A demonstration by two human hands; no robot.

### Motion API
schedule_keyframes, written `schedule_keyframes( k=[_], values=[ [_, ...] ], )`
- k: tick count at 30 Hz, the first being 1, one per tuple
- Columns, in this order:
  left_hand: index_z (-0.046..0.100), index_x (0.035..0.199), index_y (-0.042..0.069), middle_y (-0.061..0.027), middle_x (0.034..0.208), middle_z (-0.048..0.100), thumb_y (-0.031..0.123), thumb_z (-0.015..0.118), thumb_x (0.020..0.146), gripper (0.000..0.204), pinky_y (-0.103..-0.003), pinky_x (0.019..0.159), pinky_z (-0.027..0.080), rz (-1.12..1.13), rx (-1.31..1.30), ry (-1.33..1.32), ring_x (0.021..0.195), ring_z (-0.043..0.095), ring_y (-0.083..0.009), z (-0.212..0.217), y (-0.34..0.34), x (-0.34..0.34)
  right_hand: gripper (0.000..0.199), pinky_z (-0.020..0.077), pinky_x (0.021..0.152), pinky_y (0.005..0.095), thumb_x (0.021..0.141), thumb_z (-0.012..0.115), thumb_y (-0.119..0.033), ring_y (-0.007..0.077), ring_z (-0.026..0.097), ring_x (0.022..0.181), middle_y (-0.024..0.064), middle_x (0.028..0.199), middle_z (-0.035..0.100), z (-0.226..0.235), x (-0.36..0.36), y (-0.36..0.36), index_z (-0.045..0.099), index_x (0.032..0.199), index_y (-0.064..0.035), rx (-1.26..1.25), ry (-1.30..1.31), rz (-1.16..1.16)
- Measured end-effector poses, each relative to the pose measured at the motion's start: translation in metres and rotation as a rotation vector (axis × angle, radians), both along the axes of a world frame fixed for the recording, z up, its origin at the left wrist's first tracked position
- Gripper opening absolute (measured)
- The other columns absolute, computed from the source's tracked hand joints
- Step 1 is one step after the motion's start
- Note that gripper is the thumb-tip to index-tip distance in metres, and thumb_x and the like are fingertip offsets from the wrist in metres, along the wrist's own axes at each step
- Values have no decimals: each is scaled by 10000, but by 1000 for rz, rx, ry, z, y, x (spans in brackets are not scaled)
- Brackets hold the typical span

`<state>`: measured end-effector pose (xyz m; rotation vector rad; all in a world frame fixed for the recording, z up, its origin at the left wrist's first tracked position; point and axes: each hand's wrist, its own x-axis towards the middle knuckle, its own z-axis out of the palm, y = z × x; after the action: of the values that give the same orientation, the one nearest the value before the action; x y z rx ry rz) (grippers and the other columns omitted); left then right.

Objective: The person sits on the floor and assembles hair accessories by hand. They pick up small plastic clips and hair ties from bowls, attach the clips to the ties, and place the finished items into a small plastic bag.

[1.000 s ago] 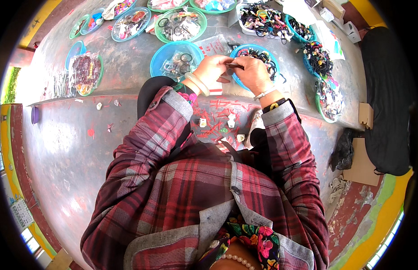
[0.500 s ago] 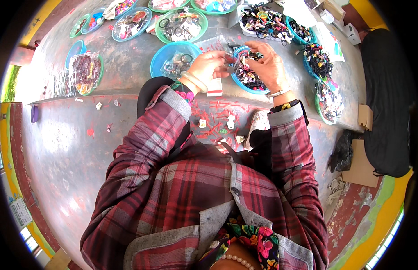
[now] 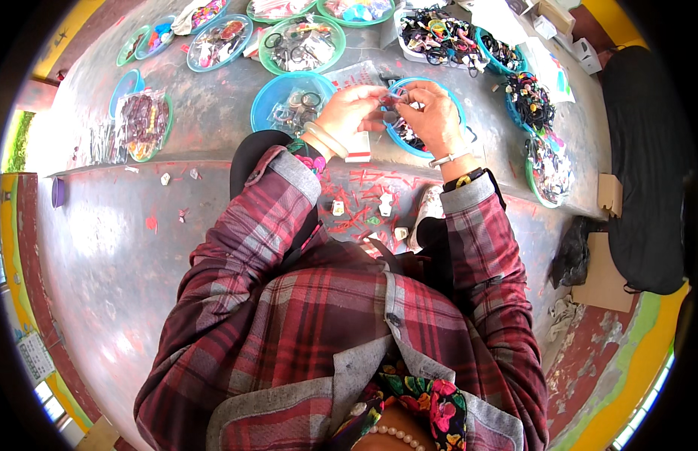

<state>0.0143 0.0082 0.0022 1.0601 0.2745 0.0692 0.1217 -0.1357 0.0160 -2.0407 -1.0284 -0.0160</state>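
Observation:
My left hand (image 3: 350, 114) and my right hand (image 3: 433, 114) meet over a blue bowl (image 3: 430, 148) of small dark trinkets. Between the fingertips of both hands is one small dark trinket (image 3: 394, 98). My left hand also pinches a clear plastic packet (image 3: 356, 144) with a red-and-white card end that hangs below the palm. A pale bangle sits on my left wrist, a watch and bracelet on my right. A second blue bowl (image 3: 277, 94) with clear packets and rings lies just left of my left hand.
Several round bowls of hair ties and trinkets ring the grey floor: green (image 3: 335, 56), teal (image 3: 223, 42), another at the right (image 3: 548, 169). A white tray (image 3: 439, 34) of dark ties is beyond. Red sticks and small tags (image 3: 368, 203) litter the floor near my knees. Black bag (image 3: 646, 165) at right.
Both hands have stayed together over the blue bowl, shifting slightly as the fingers work the small trinket. The packet still hangs from my left hand.

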Motion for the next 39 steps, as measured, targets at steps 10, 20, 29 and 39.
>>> schedule_keyframes(
  k=[10,20,29,39],
  values=[
    [501,1166,28,-51,1090,567,139,412,921,284,-239,687,511,-78,79,-24,894,576,-116,10,-5,-3,216,456,769,354,759,617,-295,315,582,882,152,991,606,-10,11,-6,692,799,-96,-111,106,201],
    [498,1169,28,-71,1121,557,154,394,916,301,-214,649,506,-63,85,-27,937,586,-162,5,-3,-2,239,437,839,354,796,593,-320,318,559,983,166,1083,583,4,15,-10,685,872,-113,-152,161,192],
    [487,1183,27,-73,1122,557,157,397,916,310,-215,651,508,-52,54,-2,936,594,-172,12,-5,-5,145,396,922,383,772,623,-242,329,445,1157,139,1146,560,9,1,-7,700,847,-144,-105,-124,180],
    [519,1148,43,-60,1080,579,166,431,915,278,-221,640,511,-95,97,-11,901,597,-136,13,-5,-4,264,404,897,381,832,546,-350,345,467,1111,141,1108,564,9,-1,-2,693,860,-133,-415,-94,326]
  ],
)
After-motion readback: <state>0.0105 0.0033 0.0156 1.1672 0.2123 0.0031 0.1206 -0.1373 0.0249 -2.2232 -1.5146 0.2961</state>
